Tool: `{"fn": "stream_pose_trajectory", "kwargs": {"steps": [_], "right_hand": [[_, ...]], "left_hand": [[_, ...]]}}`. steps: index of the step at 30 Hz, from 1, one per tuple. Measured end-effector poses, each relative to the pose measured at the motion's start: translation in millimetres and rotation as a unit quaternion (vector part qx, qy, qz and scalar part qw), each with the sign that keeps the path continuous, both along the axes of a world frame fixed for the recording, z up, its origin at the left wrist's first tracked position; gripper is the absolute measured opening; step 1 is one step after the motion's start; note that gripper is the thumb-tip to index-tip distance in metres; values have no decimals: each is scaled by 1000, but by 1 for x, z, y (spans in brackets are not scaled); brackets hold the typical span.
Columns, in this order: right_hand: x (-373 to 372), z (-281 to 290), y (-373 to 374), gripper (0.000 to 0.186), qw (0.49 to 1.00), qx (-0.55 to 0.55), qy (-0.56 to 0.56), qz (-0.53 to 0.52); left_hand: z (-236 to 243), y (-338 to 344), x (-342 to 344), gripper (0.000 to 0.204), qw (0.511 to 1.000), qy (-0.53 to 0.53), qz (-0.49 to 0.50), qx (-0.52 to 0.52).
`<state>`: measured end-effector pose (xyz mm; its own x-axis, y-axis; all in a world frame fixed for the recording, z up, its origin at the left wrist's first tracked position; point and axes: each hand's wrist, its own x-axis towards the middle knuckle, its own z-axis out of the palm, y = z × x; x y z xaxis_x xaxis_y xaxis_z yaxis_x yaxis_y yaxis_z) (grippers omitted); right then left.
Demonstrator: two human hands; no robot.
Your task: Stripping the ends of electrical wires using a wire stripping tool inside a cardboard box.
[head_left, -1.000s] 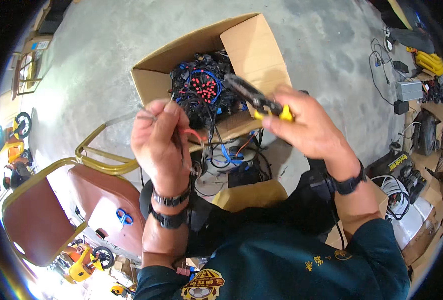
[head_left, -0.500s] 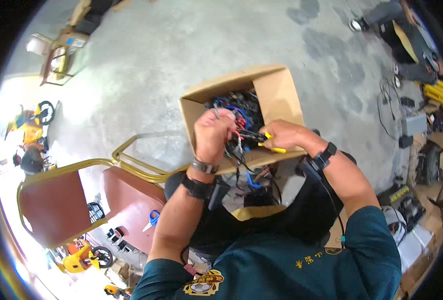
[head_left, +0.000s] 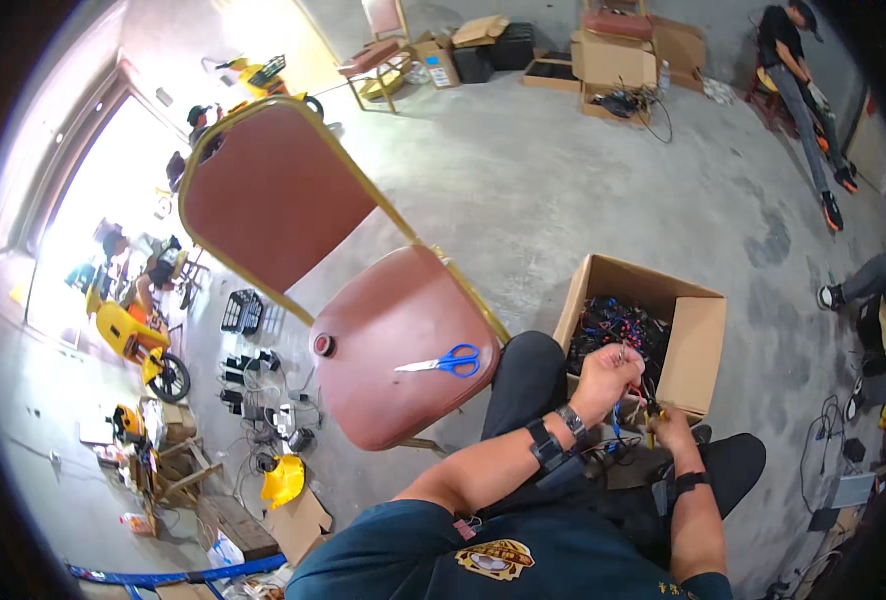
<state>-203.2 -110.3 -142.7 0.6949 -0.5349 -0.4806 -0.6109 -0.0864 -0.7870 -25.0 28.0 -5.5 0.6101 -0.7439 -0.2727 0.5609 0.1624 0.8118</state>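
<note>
We look down at a wide concrete floor [head_left: 563,190]. The biggest thing on it is a chair [head_left: 363,300] with a red padded seat and back and a gold frame; we use it as our landmark.

Just right of the chair seat stands an open cardboard box [head_left: 698,340], filled with a tangle of black, red and blue wires [head_left: 618,325]. Far beyond the chair, toward the top of the view, a second chair and more boxes stand against the wall, and a person [head_left: 798,70] sits there on the right. Left of the chair, small black parts lie spread on the floor near a yellow ride-on toy [head_left: 128,335].

On the chair seat lie blue-handled scissors [head_left: 443,362], blades shut, pointing left, with a small round black and red part [head_left: 323,345] beside them toward the seat's left edge.

Right of the seat, over the near edge of the box, our left hand [head_left: 608,380] is closed, pinching a few thin wires. Our right hand [head_left: 671,428], just beside and below it, grips a small tool with a yellow handle [head_left: 655,412]; how its fingers close we cannot tell.
</note>
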Motion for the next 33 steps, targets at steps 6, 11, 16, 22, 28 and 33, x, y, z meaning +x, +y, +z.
{"fn": "stream_pose_trajectory", "kwargs": {"steps": [6,11,16,22,28,33], "right_hand": [[-7,46,57,20,988,96,-57,-109],[-28,49,64,20,972,140,-110,-156],[-27,94,69,22,966,143,-123,-174],[-8,122,78,33,928,201,-222,-220],[-16,122,79,23,931,201,-226,-205],[-11,128,87,14,889,285,-306,-186]], "left_hand": [[-1,52,-17,6,999,-16,3,-35],[18,62,-12,6,998,38,4,-45],[9,71,-11,8,998,14,-8,-55],[13,83,-19,5,999,-26,-11,-16],[3,83,-32,6,996,-8,-75,-39],[-2,86,-36,8,994,-4,-95,-53]]}}
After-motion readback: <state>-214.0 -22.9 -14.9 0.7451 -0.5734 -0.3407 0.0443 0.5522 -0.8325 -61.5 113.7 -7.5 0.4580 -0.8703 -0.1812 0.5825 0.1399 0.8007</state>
